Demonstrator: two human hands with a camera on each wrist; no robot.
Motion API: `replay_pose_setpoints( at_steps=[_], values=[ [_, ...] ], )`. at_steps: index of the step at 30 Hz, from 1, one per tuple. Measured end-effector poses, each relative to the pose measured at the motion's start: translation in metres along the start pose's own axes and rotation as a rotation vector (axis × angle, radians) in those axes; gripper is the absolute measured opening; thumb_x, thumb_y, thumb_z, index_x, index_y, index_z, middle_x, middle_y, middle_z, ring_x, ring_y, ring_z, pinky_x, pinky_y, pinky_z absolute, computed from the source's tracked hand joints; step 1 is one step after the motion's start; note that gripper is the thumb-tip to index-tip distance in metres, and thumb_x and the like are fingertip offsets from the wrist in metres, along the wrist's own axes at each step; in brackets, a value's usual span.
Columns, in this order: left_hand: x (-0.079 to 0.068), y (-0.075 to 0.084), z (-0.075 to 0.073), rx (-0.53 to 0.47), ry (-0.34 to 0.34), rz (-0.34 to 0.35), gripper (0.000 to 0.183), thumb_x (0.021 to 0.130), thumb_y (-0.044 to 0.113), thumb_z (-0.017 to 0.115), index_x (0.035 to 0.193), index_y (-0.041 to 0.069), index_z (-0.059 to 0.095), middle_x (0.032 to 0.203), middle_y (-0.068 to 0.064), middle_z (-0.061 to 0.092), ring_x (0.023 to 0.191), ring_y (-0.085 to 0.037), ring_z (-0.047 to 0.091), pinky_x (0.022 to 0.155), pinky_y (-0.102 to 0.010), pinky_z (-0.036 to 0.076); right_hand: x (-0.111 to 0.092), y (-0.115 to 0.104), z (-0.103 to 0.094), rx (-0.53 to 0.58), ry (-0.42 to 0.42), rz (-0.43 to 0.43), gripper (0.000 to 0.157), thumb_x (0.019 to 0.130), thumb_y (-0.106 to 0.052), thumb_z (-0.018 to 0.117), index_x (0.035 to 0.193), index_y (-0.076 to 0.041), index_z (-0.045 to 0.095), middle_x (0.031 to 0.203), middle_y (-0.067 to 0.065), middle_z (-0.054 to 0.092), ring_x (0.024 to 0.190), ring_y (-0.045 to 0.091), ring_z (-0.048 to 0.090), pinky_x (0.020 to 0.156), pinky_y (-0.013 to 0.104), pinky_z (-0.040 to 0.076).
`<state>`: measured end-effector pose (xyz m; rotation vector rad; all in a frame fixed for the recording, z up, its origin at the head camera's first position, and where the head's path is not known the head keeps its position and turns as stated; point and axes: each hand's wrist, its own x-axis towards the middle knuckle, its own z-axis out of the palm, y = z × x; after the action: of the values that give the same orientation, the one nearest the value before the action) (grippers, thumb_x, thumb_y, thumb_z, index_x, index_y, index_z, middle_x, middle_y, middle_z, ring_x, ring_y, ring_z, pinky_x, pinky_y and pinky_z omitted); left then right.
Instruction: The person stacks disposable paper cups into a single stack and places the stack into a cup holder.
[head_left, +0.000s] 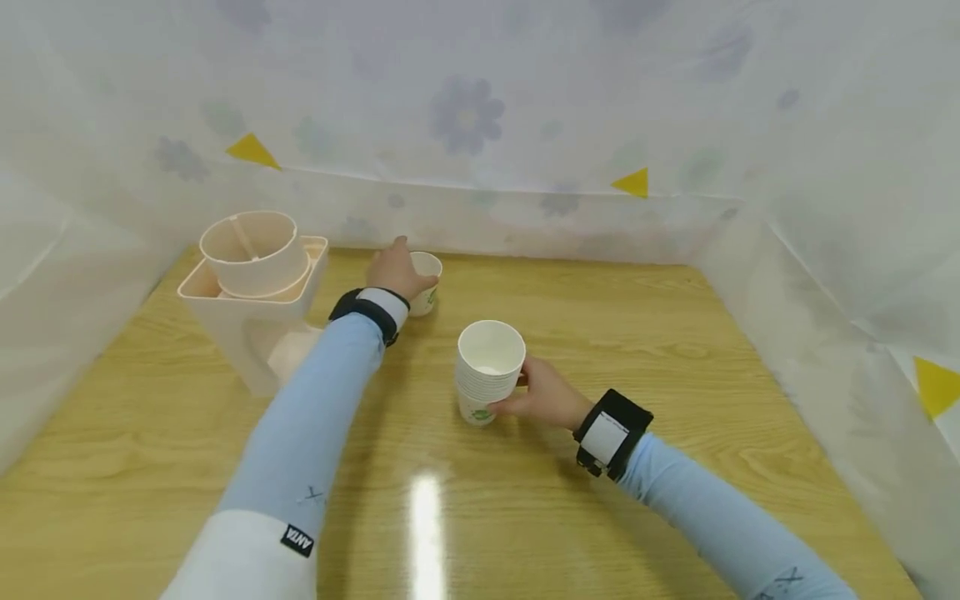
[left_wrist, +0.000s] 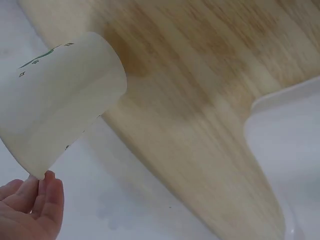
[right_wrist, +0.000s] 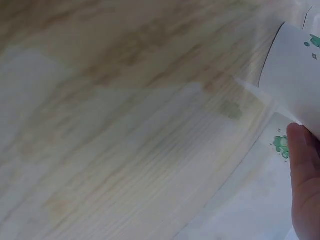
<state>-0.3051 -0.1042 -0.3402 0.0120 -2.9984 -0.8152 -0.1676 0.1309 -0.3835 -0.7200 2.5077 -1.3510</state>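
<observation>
A single white paper cup [head_left: 423,303] stands near the back edge of the table, and my left hand [head_left: 392,269] holds it by the rim. In the left wrist view the fingertips [left_wrist: 51,192] pinch the rim of that cup [left_wrist: 65,95], which has a green print on its side. Closer to me, a stack of nested paper cups [head_left: 486,379] is gripped on its right side by my right hand [head_left: 549,395]. The right wrist view shows the fingers [right_wrist: 303,170] against a white cup wall [right_wrist: 292,75] at the right edge.
Left of my left hand stands a cream-coloured dispenser [head_left: 258,333] with a round hopper [head_left: 258,271] on top and a spout low on its right. The wooden table [head_left: 615,333] is bordered by white flowered sheeting [head_left: 465,200] at the back and sides.
</observation>
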Motion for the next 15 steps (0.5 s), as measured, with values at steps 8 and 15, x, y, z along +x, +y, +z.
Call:
replay_pose_setpoints(
  at_steps=[8,15],
  values=[
    [-0.015,0.035,-0.022,-0.111,-0.005,0.05,0.09,0.077,0.037,0.069,0.148,0.003,0.025,0.14,-0.023,0.049,0.121,-0.037,0.05,0.102,-0.048,0.044,0.004,-0.002,-0.013,-0.009,0.024,0.016,0.071,0.071,-0.01,0.078,0.132,0.006,0.046,0.126,0.026,0.058,0.114,0.035,0.056,0.095,0.051,0.049],
    [-0.032,0.073,-0.043,-0.213,-0.003,0.184,0.086,0.078,0.033,0.067,0.149,0.006,0.025,0.145,-0.017,0.045,0.123,-0.034,0.047,0.099,-0.046,0.047,0.007,0.001,-0.018,-0.006,0.03,0.021,0.073,0.071,-0.009,0.078,0.133,0.006,0.044,0.128,0.026,0.057,0.115,0.035,0.055,0.095,0.051,0.049]
  ],
)
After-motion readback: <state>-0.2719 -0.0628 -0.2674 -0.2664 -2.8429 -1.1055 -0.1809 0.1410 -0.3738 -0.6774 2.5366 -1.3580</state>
